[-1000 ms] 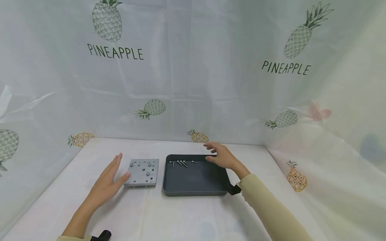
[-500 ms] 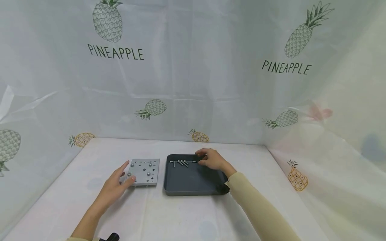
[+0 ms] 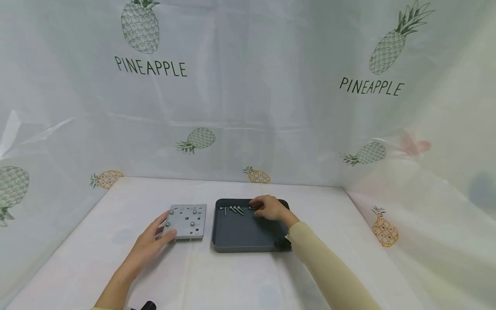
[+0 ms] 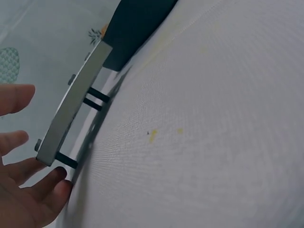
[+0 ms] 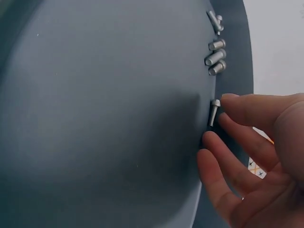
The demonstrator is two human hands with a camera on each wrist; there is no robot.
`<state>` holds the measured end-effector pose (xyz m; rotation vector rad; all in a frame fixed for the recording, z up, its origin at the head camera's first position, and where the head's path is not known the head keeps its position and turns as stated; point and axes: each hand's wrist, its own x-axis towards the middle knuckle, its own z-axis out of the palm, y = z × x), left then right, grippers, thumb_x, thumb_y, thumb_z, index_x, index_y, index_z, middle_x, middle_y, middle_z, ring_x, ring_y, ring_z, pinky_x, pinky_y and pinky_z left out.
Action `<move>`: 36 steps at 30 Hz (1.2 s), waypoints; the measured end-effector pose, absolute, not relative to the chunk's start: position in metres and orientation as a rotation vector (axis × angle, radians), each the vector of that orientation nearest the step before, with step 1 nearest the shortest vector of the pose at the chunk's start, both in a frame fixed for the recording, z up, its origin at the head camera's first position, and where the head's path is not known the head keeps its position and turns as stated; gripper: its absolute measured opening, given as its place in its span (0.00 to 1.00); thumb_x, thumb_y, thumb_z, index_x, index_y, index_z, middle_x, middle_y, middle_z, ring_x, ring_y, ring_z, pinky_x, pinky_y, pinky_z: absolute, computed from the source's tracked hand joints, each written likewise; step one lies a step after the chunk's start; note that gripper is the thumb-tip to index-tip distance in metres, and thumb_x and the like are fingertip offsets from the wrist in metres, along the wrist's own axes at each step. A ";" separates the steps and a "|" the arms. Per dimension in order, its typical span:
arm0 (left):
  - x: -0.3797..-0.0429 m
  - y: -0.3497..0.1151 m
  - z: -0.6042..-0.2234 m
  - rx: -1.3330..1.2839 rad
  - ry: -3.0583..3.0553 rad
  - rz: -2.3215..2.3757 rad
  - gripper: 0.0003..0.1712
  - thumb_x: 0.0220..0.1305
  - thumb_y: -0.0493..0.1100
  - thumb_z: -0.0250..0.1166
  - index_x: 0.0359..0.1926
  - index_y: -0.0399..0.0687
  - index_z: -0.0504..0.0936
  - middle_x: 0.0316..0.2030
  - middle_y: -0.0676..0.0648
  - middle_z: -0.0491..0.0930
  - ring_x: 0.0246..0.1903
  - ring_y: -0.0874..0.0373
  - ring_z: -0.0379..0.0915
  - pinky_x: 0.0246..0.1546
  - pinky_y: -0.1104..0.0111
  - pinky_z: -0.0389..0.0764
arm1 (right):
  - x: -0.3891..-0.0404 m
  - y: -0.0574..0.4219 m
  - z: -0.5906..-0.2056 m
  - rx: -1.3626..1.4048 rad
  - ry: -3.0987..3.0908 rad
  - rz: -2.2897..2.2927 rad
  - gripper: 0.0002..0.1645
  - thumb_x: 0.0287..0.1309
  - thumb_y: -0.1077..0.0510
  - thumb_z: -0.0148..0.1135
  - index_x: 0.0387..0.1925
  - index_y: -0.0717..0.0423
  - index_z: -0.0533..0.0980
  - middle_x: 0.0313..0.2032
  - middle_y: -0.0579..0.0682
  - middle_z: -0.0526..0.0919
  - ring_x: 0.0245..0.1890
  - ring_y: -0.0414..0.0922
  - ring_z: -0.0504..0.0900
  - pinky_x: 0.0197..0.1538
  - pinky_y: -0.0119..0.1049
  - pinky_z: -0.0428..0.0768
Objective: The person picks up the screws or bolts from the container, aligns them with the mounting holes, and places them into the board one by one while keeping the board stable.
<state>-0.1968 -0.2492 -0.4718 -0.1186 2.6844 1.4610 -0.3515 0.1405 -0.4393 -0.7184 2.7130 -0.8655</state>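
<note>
Across the back and both sides, thin white sheeting (image 3: 248,99) with soft creases, printed with pineapples and the word PINEAPPLE in dark letters. At far left, a green-lined pineapple print (image 3: 13,185), then an orange-lined pineapple print (image 3: 110,179) by the back-left corner of a flat, white cloth-covered tabletop (image 3: 232,280). On that cloth, faint pastel blotches and, close up from the left wrist, small yellow specks (image 4: 152,136). Next, the left hand (image 3: 148,246), fingers parted and lightly bent at the left edge of a square silver-grey metal plate (image 3: 182,228), thumb at its near-left corner, firmness of contact impossible to tell. On the plate, round holes and bolt heads (image 3: 194,212); beneath, dark shanks (image 4: 99,95), with the plate raised above the cloth. Farther right, a shallow dark-grey rectangular tray (image 3: 236,234) with rounded corners. Along its far wall, two thin silver screws (image 5: 214,20), three thicker silver bolts (image 5: 216,57) and one small silver screw (image 5: 214,113). Around that last screw, the right hand (image 3: 270,209), thumb tip beside the screw's head, fingertips apart. Beyond a pale yellow sleeve (image 3: 329,271), more sheeting with a blurred red flower (image 3: 414,144) and bluish spot (image 3: 482,189)
</note>
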 end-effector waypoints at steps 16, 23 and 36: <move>-0.201 -0.256 -0.481 -0.121 2.644 1.528 0.51 0.77 0.65 0.61 0.87 0.57 0.46 0.84 0.36 0.45 0.78 0.31 0.53 0.74 0.39 0.60 | -0.362 0.124 -0.432 -0.697 2.768 -0.589 0.18 0.63 0.67 0.73 0.54 0.60 0.87 0.48 0.53 0.90 0.53 0.51 0.87 0.59 0.46 0.82; -0.200 -0.257 -0.483 -0.166 2.574 1.604 0.50 0.77 0.65 0.60 0.87 0.56 0.47 0.85 0.39 0.46 0.80 0.34 0.50 0.76 0.42 0.58 | -0.361 0.118 -0.435 -0.700 2.865 -0.573 0.12 0.60 0.67 0.76 0.45 0.58 0.89 0.41 0.51 0.90 0.41 0.47 0.86 0.50 0.45 0.84; -0.203 -0.256 -0.489 -0.216 2.604 1.580 0.44 0.79 0.54 0.62 0.86 0.54 0.52 0.81 0.32 0.55 0.77 0.33 0.57 0.75 0.39 0.57 | -0.362 0.112 -0.439 -0.699 2.950 -0.409 0.07 0.64 0.65 0.74 0.42 0.54 0.90 0.37 0.47 0.89 0.36 0.43 0.84 0.47 0.42 0.84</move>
